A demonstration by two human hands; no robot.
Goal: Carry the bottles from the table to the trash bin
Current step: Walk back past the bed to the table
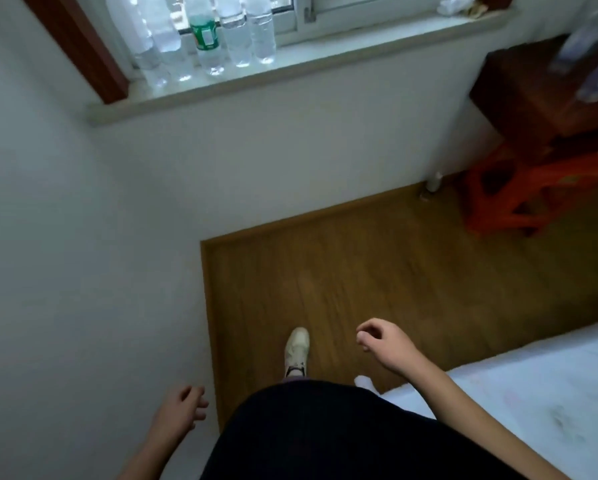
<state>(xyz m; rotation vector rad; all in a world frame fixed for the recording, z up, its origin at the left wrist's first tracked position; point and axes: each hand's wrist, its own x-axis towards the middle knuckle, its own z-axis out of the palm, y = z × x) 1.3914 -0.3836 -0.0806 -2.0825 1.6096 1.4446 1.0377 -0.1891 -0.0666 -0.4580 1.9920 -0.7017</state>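
Several clear plastic bottles [235, 36] stand in a row on the window sill [325, 60] at the top, one with a green label [205, 32]. My left hand [181, 408] hangs low at the bottom left, empty, fingers loosely curled and apart. Near the bottom centre, my right hand [382, 342] hangs over the floor, also empty with its fingers loosely bent. Both hands are far below the bottles. No trash bin is in view. The picture is blurred.
A white wall fills the left side. Wooden floor [359, 278] lies ahead, with my shoe [296, 349] on it. A dark wooden table [539, 88] and an orange plastic stool [519, 192] stand at the right. A white bed [532, 393] is at the bottom right.
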